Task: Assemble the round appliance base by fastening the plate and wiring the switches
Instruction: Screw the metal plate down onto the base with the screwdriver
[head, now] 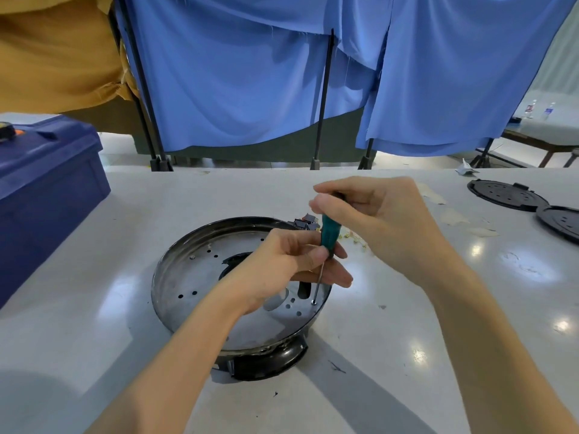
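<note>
Round appliance base is set on the desk, its plate being fastened: the screwdriver is gripped by the right hand, pinched steady by the left hand, tip on a near-right screw. Firm turning is judged needed next.

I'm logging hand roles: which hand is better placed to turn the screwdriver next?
Likely the right hand: its fingers wrap the top of the green screwdriver handle. The left hand pinches it lower down, steadying the tip on the screw.

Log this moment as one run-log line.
step: fastening plate | right hand: grips screwdriver handle top | left hand: pinches lower handle | tip: on screw near base rim | small black parts: behind base
</note>
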`<state>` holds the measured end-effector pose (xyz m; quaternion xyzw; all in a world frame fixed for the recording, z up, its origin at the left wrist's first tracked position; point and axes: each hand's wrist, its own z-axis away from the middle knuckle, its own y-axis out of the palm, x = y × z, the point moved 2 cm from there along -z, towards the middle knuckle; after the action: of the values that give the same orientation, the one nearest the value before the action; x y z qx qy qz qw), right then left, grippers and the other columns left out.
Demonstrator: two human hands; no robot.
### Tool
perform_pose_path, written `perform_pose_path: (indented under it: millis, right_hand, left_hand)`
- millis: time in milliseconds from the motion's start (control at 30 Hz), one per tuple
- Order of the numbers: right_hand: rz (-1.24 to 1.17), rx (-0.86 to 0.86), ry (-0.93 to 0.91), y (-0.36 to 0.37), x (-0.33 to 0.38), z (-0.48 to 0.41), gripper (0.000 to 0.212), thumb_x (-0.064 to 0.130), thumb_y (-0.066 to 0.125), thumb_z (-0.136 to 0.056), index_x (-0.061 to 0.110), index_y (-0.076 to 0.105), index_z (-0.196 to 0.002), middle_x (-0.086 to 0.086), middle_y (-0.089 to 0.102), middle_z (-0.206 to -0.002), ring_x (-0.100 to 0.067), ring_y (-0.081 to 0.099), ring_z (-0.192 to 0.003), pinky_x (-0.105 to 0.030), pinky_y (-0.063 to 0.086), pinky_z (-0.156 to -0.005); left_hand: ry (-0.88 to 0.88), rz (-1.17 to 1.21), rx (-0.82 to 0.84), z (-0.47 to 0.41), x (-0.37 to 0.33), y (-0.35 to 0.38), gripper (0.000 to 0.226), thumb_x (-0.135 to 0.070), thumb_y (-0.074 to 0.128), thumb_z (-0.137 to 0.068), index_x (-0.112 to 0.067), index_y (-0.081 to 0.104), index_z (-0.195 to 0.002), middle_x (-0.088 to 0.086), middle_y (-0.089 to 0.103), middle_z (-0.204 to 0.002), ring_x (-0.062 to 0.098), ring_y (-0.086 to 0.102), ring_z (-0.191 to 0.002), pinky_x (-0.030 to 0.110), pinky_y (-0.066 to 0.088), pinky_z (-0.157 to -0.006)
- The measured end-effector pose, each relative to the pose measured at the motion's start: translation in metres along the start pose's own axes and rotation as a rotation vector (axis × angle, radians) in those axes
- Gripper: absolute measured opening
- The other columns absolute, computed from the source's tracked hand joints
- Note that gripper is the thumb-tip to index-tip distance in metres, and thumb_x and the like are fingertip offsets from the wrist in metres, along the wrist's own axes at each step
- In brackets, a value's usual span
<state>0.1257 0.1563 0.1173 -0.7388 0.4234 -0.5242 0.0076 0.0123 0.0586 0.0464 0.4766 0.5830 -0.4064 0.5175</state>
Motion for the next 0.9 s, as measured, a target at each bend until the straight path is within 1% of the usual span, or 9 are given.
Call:
perform_pose_path:
  millis: [67, 167, 333, 533, 600, 667, 733, 800, 900]
  right_hand:
    - [-0.119, 0.128, -0.049, -0.001, -0.002, 0.000, 0.024, 0.010, 0.066, -0.090, 0.009, 0.071, -0.114, 0.002, 0.075, -0.103, -0.007, 0.070, -0.098, -0.025, 0.056, -0.088]
    - [-0.122, 0.095, -0.117, 0.005, -0.004, 0.006, 0.015, 0.007, 0.068, -0.088, 0.009, 0.073, -0.102, 0.000, 0.076, -0.094, -0.014, 0.072, -0.092, -0.026, 0.058, -0.084]
    - [-0.001, -0.139, -0.096, 0.015, -0.001, 0.013, 0.005, 0.021, 0.073, -0.085, 0.016, 0.072, -0.088, 0.000, 0.071, -0.073, -0.017, 0.070, -0.068, -0.036, 0.060, -0.071]
    - [0.408, -0.472, -0.037, 0.026, -0.002, 0.019, 0.017, 0.035, 0.069, -0.089, 0.018, 0.068, -0.086, 0.005, 0.052, -0.058, -0.021, 0.049, -0.055, -0.041, 0.051, -0.071]
    - [0.273, -0.341, -0.026, 0.015, -0.002, 0.016, 0.016, 0.033, 0.071, -0.087, 0.018, 0.071, -0.092, 0.006, 0.063, -0.067, -0.018, 0.060, -0.060, -0.039, 0.055, -0.073]
    - [-0.025, -0.048, 0.018, 0.008, -0.003, 0.011, 0.020, 0.023, 0.070, -0.088, 0.018, 0.071, -0.108, 0.004, 0.073, -0.091, -0.015, 0.072, -0.079, -0.036, 0.060, -0.077]
    - [-0.083, 0.116, -0.031, 0.006, -0.002, 0.008, 0.028, 0.015, 0.066, -0.090, 0.015, 0.067, -0.119, 0.004, 0.072, -0.107, -0.009, 0.071, -0.095, -0.029, 0.058, -0.084]
    - [-0.066, 0.120, -0.087, 0.011, -0.001, 0.007, 0.024, 0.012, 0.068, -0.089, 0.013, 0.069, -0.114, 0.003, 0.074, -0.102, -0.008, 0.071, -0.095, -0.025, 0.057, -0.085]
    - [-0.039, -0.042, -0.104, 0.018, 0.000, 0.010, 0.014, 0.015, 0.073, -0.086, 0.013, 0.071, -0.099, 0.001, 0.074, -0.084, -0.011, 0.073, -0.079, -0.031, 0.060, -0.077]
  left_hand:
    - [-0.002, 0.023, 0.013, 0.003, 0.001, -0.003, 0.021, -0.005, 0.044, -0.101, -0.004, 0.065, -0.105, 0.020, 0.074, -0.098, 0.034, 0.070, -0.099, 0.034, 0.055, -0.090]
    - [0.026, 0.061, 0.016, 0.004, 0.002, -0.007, 0.019, -0.006, 0.054, -0.096, -0.002, 0.067, -0.108, 0.020, 0.073, -0.103, 0.036, 0.069, -0.101, 0.037, 0.054, -0.092]
    - [0.050, 0.052, -0.051, 0.003, 0.001, -0.008, 0.025, -0.007, 0.071, -0.082, -0.002, 0.070, -0.107, 0.016, 0.074, -0.102, 0.032, 0.072, -0.095, 0.029, 0.056, -0.083]
    - [0.024, 0.009, -0.016, -0.004, 0.001, 0.004, 0.020, -0.005, 0.058, -0.093, -0.002, 0.068, -0.110, 0.016, 0.074, -0.099, 0.026, 0.073, -0.090, 0.027, 0.056, -0.081]
    - [0.003, 0.003, -0.008, -0.003, 0.001, 0.002, 0.021, -0.002, 0.055, -0.096, 0.003, 0.065, -0.112, 0.020, 0.073, -0.100, 0.031, 0.072, -0.093, 0.031, 0.057, -0.084]
    - [-0.002, 0.003, -0.006, 0.001, 0.002, -0.003, 0.019, -0.001, 0.052, -0.097, 0.005, 0.064, -0.110, 0.020, 0.074, -0.098, 0.034, 0.071, -0.096, 0.032, 0.056, -0.087]
    - [0.006, 0.012, 0.002, 0.004, 0.002, -0.006, 0.018, -0.001, 0.051, -0.097, 0.003, 0.064, -0.108, 0.020, 0.074, -0.098, 0.034, 0.071, -0.098, 0.032, 0.055, -0.087]
    - [0.017, 0.025, 0.003, 0.007, 0.002, -0.008, 0.018, -0.002, 0.053, -0.096, 0.002, 0.065, -0.108, 0.019, 0.074, -0.100, 0.034, 0.070, -0.099, 0.032, 0.055, -0.087]
    - [0.041, 0.063, -0.052, 0.008, 0.000, -0.011, 0.020, -0.002, 0.061, -0.090, -0.001, 0.067, -0.109, 0.016, 0.074, -0.102, 0.031, 0.071, -0.097, 0.028, 0.056, -0.084]
